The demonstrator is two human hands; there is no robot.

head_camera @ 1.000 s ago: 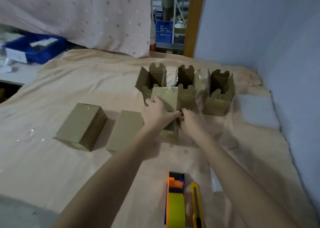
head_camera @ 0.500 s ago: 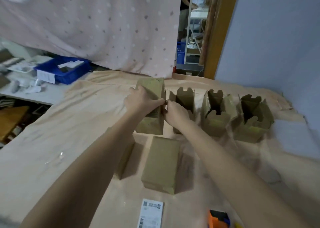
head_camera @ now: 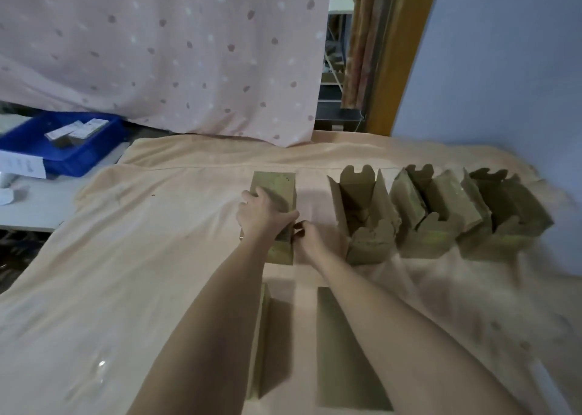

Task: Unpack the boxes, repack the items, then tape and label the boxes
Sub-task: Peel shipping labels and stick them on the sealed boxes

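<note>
Here, left hand (head_camera: 264, 218) grips closed cardboard box (head_camera: 277, 191) (matte, rectangular); right hand (head_camera: 310, 241) pinches its edge.

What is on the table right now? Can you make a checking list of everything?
Surface: peach cloth-covered table.
Job's things: closed brown cardboard box lying down; three open brown cardboard boxes in a row to its right; two closed brown cardboard boxes nearer the person.
Clutter: nothing seen on the cloth.
Hands: left hand grips the closed box; right hand at its right side.
Cables: nothing seen.
Surroundings: blue plastic bin, spotted pink curtain, blue wall.
</note>
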